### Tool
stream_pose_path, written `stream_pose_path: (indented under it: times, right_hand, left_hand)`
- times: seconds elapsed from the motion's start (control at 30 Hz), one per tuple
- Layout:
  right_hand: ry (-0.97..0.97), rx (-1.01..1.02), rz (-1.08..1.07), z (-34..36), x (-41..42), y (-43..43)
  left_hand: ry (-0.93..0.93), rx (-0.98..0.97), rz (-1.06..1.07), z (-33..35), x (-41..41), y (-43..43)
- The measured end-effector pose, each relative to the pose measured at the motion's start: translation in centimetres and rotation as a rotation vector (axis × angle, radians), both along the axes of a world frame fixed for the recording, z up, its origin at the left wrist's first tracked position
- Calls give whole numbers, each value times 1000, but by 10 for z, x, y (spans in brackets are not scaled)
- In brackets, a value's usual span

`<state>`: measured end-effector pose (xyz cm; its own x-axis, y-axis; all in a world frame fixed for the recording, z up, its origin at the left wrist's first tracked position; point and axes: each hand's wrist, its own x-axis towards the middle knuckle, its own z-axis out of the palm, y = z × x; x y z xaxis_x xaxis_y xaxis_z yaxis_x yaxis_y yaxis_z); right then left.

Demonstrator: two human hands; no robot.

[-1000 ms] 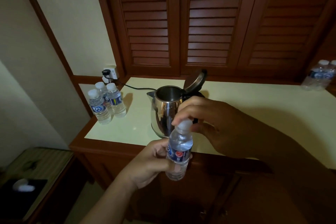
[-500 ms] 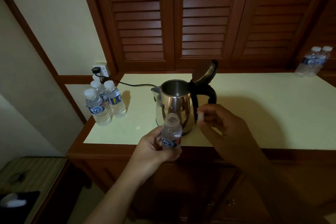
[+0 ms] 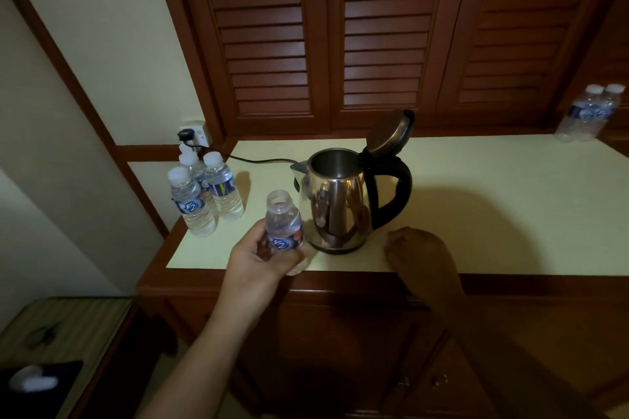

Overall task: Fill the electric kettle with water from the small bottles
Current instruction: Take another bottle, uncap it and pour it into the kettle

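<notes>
The steel electric kettle [image 3: 335, 201] stands on the cream countertop [image 3: 493, 197] with its lid [image 3: 388, 131] flipped up and its mouth open. My left hand [image 3: 253, 262] grips a small water bottle [image 3: 283, 221] upright, just left of the kettle; the bottle's neck is uncapped. My right hand [image 3: 420, 255] rests palm down on the counter's front edge, right of the kettle base and below the black handle. Its fingers are curled and whatever is under them is hidden.
Three capped small bottles [image 3: 204, 190] stand at the counter's left end by the wall socket [image 3: 192, 134]; the kettle's cord [image 3: 258, 160] runs to it. Two more bottles [image 3: 589, 116] stand far right. Louvred wooden doors rise behind. A low table [image 3: 61, 326] sits lower left.
My right hand twisted the cap off the bottle, carried it right, then dropped to the counter beside the kettle. My left hand kept the bottle and shifted it left of the kettle.
</notes>
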<state>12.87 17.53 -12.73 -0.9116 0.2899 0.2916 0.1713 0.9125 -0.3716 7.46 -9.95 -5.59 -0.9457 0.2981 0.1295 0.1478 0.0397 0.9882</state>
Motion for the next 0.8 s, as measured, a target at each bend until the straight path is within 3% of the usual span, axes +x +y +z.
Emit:
stream_pose_path:
  times: [0.07, 0.3, 0.6, 0.8]
  right_hand:
    - [-68, 174, 49, -8, -5, 4]
    - [-259, 95, -138, -11, -7, 4]
    - [-280, 135, -109, -11, -8, 5]
    - [-242, 102, -96, -12, -8, 6]
  left_hand:
    - [31, -36, 28, 5, -6, -1]
    - [170, -201, 162, 38, -39, 12]
    - [571, -723, 320, 63, -93, 30]
    - [738, -916, 371, 71, -99, 40]
